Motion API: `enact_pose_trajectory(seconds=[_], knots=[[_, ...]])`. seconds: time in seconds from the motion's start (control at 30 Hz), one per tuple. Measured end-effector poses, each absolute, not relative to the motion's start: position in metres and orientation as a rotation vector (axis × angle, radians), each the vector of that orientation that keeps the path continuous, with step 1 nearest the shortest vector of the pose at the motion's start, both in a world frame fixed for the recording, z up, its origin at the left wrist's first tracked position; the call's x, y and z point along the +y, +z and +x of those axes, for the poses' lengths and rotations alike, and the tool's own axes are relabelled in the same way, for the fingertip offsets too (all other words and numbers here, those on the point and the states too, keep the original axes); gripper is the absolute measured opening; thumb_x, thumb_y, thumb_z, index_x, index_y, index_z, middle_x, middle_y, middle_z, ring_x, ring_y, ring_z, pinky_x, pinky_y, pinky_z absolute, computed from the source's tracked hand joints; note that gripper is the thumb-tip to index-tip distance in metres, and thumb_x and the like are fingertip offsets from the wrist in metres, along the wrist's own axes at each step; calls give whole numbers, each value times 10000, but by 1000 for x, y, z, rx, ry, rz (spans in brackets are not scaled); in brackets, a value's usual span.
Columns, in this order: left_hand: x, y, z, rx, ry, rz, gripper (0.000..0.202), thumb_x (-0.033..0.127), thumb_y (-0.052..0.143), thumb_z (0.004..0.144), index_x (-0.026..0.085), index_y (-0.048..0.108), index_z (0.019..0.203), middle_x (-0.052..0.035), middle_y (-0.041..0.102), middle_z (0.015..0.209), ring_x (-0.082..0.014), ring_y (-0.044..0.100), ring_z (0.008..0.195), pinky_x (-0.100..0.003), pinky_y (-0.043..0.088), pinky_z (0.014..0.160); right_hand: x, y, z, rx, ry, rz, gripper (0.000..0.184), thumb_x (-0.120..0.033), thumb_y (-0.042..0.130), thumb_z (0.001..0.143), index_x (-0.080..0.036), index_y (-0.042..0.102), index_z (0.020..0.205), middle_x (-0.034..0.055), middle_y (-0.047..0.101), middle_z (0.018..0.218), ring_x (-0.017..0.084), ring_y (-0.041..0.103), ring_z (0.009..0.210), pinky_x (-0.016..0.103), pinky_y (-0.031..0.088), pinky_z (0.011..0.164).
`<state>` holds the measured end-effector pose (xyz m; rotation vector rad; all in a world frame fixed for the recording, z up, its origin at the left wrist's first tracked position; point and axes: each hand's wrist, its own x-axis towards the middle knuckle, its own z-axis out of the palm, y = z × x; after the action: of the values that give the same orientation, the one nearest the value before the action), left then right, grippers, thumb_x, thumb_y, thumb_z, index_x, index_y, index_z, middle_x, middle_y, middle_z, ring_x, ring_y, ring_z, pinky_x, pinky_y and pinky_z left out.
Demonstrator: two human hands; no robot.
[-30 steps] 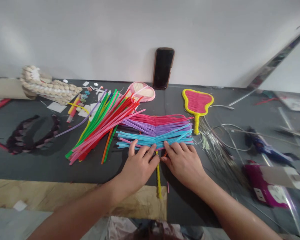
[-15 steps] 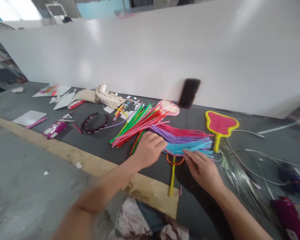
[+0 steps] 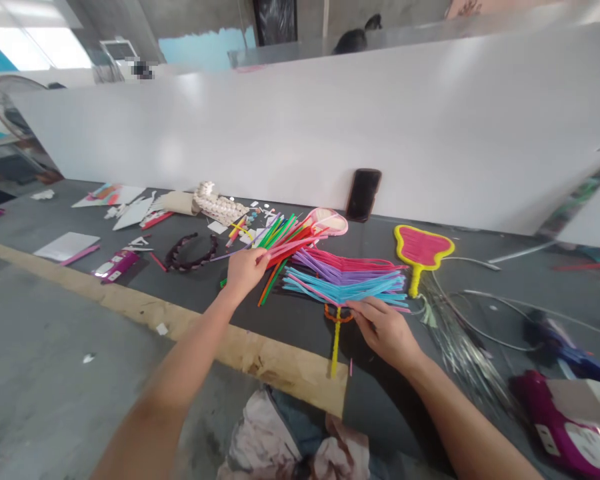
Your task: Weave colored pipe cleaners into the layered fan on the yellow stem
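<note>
A layered fan of pipe cleaners (image 3: 347, 283) lies on the dark table, with red, purple and blue rows bent into a shallow V. A yellow stem (image 3: 335, 350) and a curved orange piece (image 3: 331, 315) extend below it. My right hand (image 3: 385, 330) pinches the fan's lower edge beside the stem. To the left, my left hand (image 3: 246, 272) has its fingers closed on the near end of the loose pink pipe cleaners (image 3: 293, 248). Those lie in a mixed pile with green pipe cleaners (image 3: 276, 233) and red ones. My left fingertips are partly hidden.
A pink-and-yellow fan shape (image 3: 423, 248) lies right of the work. A phone (image 3: 364, 195) leans on the white partition (image 3: 280, 133). Wires (image 3: 500, 337) and a purple-and-white box (image 3: 570, 427) are at right. A dark braided headband (image 3: 193, 253) and paper scraps lie left.
My left hand has moved left from the layered fan to the loose pile and closed on pink pipe cleaners. My right hand stays at the fan's lower edge. The view has shifted slightly.
</note>
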<state>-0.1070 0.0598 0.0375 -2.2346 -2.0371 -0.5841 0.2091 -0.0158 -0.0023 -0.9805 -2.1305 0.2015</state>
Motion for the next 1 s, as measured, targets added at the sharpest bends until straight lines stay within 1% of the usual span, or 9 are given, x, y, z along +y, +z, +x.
enact_pose_trajectory(seconds=[0.1,0.23,0.3,0.4,0.5,0.6,0.73,0.87,1.0], knots=[[60,47,-110,-2086,-754,-2189,354,405,449,939,170,707,884,-39,705,718,-172,629,689,-245,388,613,-16,-3,209,-2128,202,-965,219,-180,484,948,-164,685,1034,63,692,857,148,671,792,242,546,698],[57,75,-102,-2045,-1064,-2118,474,425,277,1007,149,652,1096,-46,734,848,-133,653,742,-202,441,669,-16,-2,209,-2100,213,-962,235,-187,468,954,-171,683,1049,60,690,846,147,667,792,246,545,700],[52,93,-89,-1932,-1296,-2056,445,431,318,1001,149,651,1089,-40,717,784,-134,639,704,-206,442,662,-17,1,209,-2075,206,-958,248,-185,458,956,-183,676,1075,59,691,850,148,664,794,254,546,703],[41,110,-56,-1791,-1050,-2209,386,436,407,982,169,686,962,-32,684,715,-148,610,651,-233,395,603,-21,8,211,-2013,105,-898,261,-159,465,944,-197,660,1113,64,695,873,157,652,799,281,544,709],[28,106,-14,-1535,-610,-2503,326,358,445,980,176,690,865,-51,703,794,-183,631,766,-267,393,655,-27,17,213,-1948,-112,-881,260,-156,505,921,-240,659,1113,64,700,913,184,644,859,353,537,780],[16,89,23,-1254,-389,-2683,300,332,437,985,187,687,905,-39,694,795,-187,624,778,-296,395,688,-31,24,216,-1935,-275,-977,257,-188,566,899,-285,659,1119,64,711,1012,219,626,1013,426,497,911],[6,76,44,-1107,-482,-2698,311,361,402,1000,210,674,1003,-25,676,786,-186,608,794,-330,381,728,-26,27,225,-1975,-260,-1045,283,-179,525,933,-243,646,1181,80,703,1116,181,642,1016,332,497,906],[5,68,28,-1167,-761,-2472,333,424,487,962,216,619,1187,-80,676,1037,-229,555,1011,-403,339,884,-17,31,244,-1962,-184,-1168,253,-200,488,957,-239,724,1041,37,717,835,132,648,759,237,491,699],[4,38,3,-1173,-755,-2454,153,304,575,919,257,700,845,-45,670,909,-236,491,1011,-427,290,877,-13,40,269,-2074,-90,-1286,237,-278,510,952,-234,742,927,38,706,837,148,630,776,262,464,697]])
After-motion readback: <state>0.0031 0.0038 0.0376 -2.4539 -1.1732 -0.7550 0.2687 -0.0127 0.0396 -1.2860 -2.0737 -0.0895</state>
